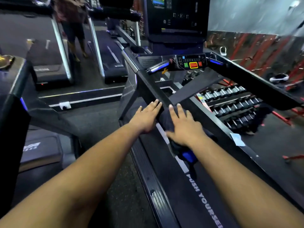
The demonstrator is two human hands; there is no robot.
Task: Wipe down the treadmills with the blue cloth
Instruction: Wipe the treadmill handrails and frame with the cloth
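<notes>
Now both hands are lying on the left handrail (148,89) of the nearest treadmill (194,186). The left hand (145,118) is resting flat on the rail, fingers straight, grasping nothing. Just to its right, the right hand (184,127) is pressing the blue cloth (189,155) onto the rail with extended fingers; the cloth is bunching under the palm and trailing near the wrist. Farther off, the console (192,62) is showing coloured buttons, and dumbbells (233,102) are sitting on racks to the right.

Right hand (184,127) presses blue cloth (189,155) on treadmill handrail (148,91); left hand (146,117) alongside.
</notes>
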